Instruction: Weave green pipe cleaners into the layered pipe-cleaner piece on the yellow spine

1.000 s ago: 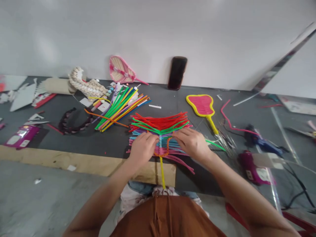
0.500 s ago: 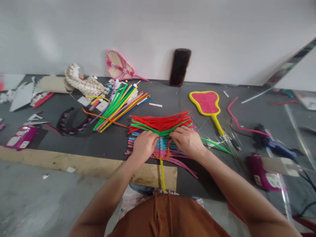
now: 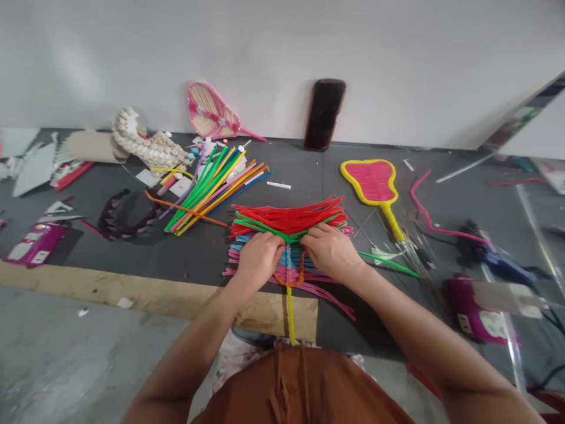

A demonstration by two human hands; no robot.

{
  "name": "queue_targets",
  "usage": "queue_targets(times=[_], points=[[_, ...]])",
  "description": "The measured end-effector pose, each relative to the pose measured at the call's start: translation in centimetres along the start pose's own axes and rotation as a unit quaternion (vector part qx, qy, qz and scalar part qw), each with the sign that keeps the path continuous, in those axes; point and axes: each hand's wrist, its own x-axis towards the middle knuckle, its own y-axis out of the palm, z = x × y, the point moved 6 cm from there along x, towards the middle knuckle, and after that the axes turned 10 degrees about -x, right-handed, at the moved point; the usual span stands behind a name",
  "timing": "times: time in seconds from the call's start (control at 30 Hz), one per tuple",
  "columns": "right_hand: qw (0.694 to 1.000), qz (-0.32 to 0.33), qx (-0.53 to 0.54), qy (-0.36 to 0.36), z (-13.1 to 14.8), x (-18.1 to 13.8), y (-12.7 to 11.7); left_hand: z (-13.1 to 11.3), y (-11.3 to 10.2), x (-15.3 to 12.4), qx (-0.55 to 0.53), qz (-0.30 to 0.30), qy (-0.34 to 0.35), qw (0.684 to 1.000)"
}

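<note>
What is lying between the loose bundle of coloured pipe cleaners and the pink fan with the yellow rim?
Head view: one short white stick lies on the dark mat between bundle and fan.

Bright stripes on a dark grey mat

The woven fan (image 3: 289, 219) runs in bands of red, green, blue and pink, on a yellow stem (image 3: 291, 315). The loose bundle of sticks (image 3: 216, 188) mixes green, yellow, orange, pink and blue. The finished paddle (image 3: 373, 181) is pink with a yellow rim. The mat (image 3: 309, 171) is plain dark grey.
</note>
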Motion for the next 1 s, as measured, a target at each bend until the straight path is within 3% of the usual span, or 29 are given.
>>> queue_targets(times=[0.3,1.0], points=[[0.999,0.03,-0.015,0.028,0.6,0.33,0.51,-0.61,-0.19,0.33,0.031,0.061,-0.034,0.997],[0.999,0.013,0.012,0.043,0.32,0.12,0.45,-0.89,-0.27,0.44,0.031,0.033,-0.031,0.999]])
